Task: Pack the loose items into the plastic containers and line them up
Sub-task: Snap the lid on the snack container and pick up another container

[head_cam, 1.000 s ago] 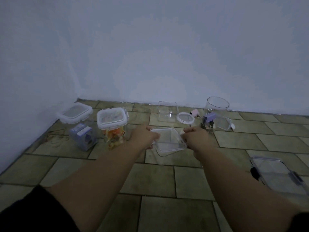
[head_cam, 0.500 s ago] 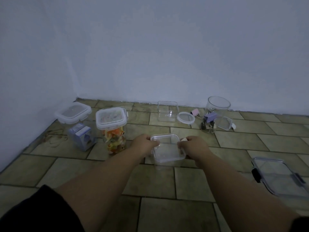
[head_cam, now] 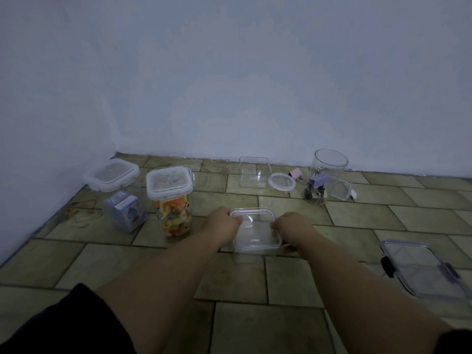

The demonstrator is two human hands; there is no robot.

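Both your bare forearms reach forward and converge low over the floor. Your left hand [head_cam: 224, 223] and right hand [head_cam: 293, 229] face each other, knuckles up, fingers curled inward, each closed on an opposite side of the same clear square piece.

My fingers [head_cam: 236, 218] hold a clear square box [head_cam: 255, 229] by both sides, level, low over the floor tiles [head_cam: 242, 274].
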